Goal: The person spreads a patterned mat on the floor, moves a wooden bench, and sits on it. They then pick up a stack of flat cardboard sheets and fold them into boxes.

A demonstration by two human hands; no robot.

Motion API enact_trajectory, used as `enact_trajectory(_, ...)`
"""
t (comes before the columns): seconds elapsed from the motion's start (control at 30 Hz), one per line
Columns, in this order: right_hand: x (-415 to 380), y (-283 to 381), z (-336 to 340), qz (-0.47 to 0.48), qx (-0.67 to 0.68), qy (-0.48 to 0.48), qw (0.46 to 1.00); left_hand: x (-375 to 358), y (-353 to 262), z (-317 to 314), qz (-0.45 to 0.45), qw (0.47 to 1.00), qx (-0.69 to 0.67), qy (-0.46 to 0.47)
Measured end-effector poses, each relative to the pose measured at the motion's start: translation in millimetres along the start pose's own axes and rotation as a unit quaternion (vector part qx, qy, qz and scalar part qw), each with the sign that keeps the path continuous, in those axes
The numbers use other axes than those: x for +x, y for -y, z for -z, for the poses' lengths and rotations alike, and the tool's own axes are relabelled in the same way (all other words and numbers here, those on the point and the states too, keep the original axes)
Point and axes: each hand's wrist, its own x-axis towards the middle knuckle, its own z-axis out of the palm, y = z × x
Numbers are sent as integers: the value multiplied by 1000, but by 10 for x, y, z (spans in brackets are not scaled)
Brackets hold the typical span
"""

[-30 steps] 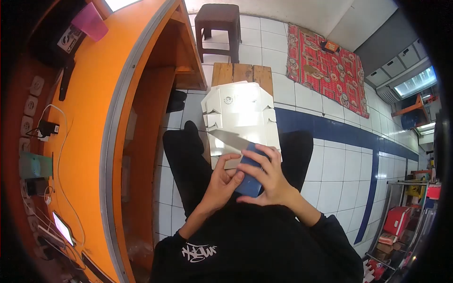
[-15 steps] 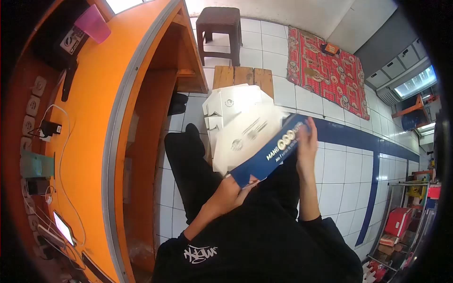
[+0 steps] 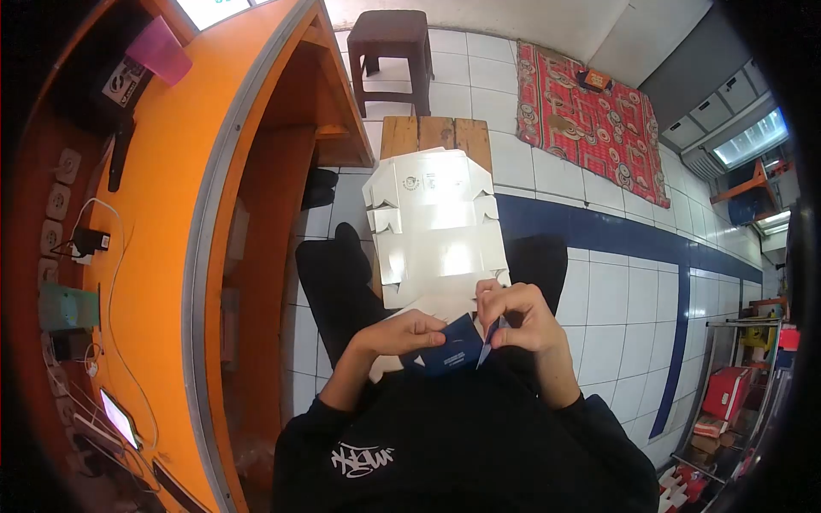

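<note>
A dark blue and white cardboard box (image 3: pixel 457 349) is held close to my body, partly hidden by my hands. My left hand (image 3: pixel 400 333) grips its left part, thumb on the blue face. At the other end, my right hand (image 3: pixel 523 318) pinches a narrow blue flap that stands away from that face. Just beyond my hands, flat white cardboard box blanks (image 3: pixel 438 244) lie stacked on a wooden bench (image 3: pixel 434 132), with printing at the far end and cut tabs along the sides.
To the left runs an orange counter (image 3: pixel 158 256) with a pink cup (image 3: pixel 160 51), a phone (image 3: pixel 118 415) and cables. A brown stool (image 3: pixel 389 51) stands past the bench. A red patterned mat (image 3: pixel 590 120) lies on the tiles; a rack (image 3: pixel 718 402) is at right.
The box has come nearer my body and turned, so its long lettered side no longer faces up. My right hand has moved down and now pinches a flap. The stacked blanks are more exposed.
</note>
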Motion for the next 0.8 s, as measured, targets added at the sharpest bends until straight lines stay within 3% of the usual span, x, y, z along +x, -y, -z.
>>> enact_trajectory(0.07,67,148,-93,-35,-123,22,992,27,22,34,1,1000,19,17)
enact_trajectory(0.1,122,265,-201,-100,-186,-10,977,46,103,82,29,998,59,9)
enact_trajectory(0.13,138,243,-262,-101,-187,-12,977,61,96,78,57,993,98,2)
enact_trajectory(0.2,142,187,-332,-100,-406,-125,900,91,88,-25,28,999,24,-18)
enact_trajectory(0.27,127,186,-342,-97,-417,-122,896,74,0,-98,-2,998,-52,-42)
enact_trajectory(0.33,110,242,-353,-143,-441,-29,886,49,-49,-115,9,998,32,-46)
enact_trajectory(0.37,88,222,-330,-144,-440,-28,886,57,-10,-135,10,998,31,-46)
enact_trajectory(0.43,47,172,-269,-138,-392,83,906,112,46,-197,-66,994,-16,-88)
enact_trajectory(0.57,125,283,-274,-150,-460,96,870,101,-93,-256,-65,988,-26,-137)
enact_trajectory(0.63,242,421,-350,-16,-629,-78,773,58,-189,-200,-92,975,-8,-201)
enact_trajectory(0.67,260,409,-360,-14,-628,-76,774,51,-296,-210,-76,960,-70,-259)
enact_trajectory(0.73,277,359,-376,82,-512,-196,833,98,-403,-203,-181,895,-120,-391)
enact_trajectory(0.8,210,140,-462,115,-450,-165,870,103,-432,-191,-223,885,-136,-385)
